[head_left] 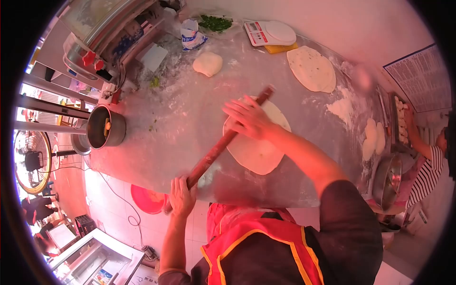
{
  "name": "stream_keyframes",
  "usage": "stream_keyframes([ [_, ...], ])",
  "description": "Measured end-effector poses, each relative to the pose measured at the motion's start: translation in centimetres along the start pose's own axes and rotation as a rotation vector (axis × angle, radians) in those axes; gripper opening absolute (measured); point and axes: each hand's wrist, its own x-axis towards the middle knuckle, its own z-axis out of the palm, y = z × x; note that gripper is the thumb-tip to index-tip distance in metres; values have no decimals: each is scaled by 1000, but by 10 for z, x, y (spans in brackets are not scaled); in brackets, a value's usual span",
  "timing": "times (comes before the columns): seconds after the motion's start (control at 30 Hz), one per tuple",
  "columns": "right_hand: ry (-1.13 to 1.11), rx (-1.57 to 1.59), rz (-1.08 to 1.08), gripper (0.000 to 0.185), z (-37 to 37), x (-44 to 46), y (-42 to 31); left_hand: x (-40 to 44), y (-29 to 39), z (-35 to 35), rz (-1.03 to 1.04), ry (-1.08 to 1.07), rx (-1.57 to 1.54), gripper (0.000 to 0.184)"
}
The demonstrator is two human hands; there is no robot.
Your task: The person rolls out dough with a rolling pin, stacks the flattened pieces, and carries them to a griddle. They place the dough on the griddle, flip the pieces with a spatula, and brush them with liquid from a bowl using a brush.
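Observation:
A dark red-brown rolling pin lies slantwise across a thin, flat sheet of dough on the floured metal table. Near the table's front edge, my left hand is wrapped round the pin's lower end. Over the upper part of the pin lies my right hand, its fingers stretched out across it and its palm above the dough. Farther back sits a rounded lump of dough. At the back right is another flattened dough piece with dark specks.
A white kitchen scale and chopped greens stand at the back. A metal pot is at the left edge. On the right are loose flour, small dough pieces, a metal bowl and another person's striped sleeve.

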Motion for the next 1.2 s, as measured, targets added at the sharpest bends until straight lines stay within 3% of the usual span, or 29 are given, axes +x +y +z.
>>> stream_keyframes([
  [0.03, -12, 69, -17, 54, -20, -36, 1, 4, 3, -3, 52, -19, 3, 40],
  [0.13, -149, -81, 226, 50, -61, -159, -7, 52, 28, 1, 317, -126, 33, 39],
  [0.17, -158, -44, 345, 49, -71, -198, -20, 71, 44, 10, 399, -156, 39, 41],
  [0.23, -123, -5, 601, 46, -66, -264, -61, 103, 73, 41, 562, 0, 12, 47],
  [0.33, -81, 64, 1030, 47, -56, -309, -126, 133, 124, 114, 610, -155, -16, 58],
  [0.43, 70, 21, 988, 49, -61, -313, -145, 184, 199, 161, 610, -359, -26, 64],
  [0.57, 106, -96, 1079, 47, -64, -328, -123, 250, 288, 223, 774, -203, 75, 63],
  [0.67, 79, 56, 1169, 45, -68, -336, -112, 259, 302, 235, 840, -121, 132, 59],
  [0.77, 102, 94, 1116, 45, -55, -337, -139, 251, 267, 196, 918, -297, 99, 56],
  [0.8, 102, 117, 1070, 45, -53, -331, -155, 242, 248, 176, 939, -265, 113, 55],
  [0.83, 111, 135, 1020, 46, -50, -318, -168, 234, 225, 156, 964, -223, 129, 55],
  [0.9, 102, 151, 936, 48, -40, -296, -186, 204, 157, 140, 955, -345, 161, 57],
  [0.97, 46, 159, 862, 49, -31, -281, -204, 172, 123, 96, 744, -423, 134, 60],
  [1.1, -2, 209, 809, 51, -17, -253, -215, 89, 33, 54, 594, -244, 104, 60],
  [1.2, -1, 257, 740, 49, -18, -243, -202, 81, 16, 32, 557, -130, 127, 61],
])
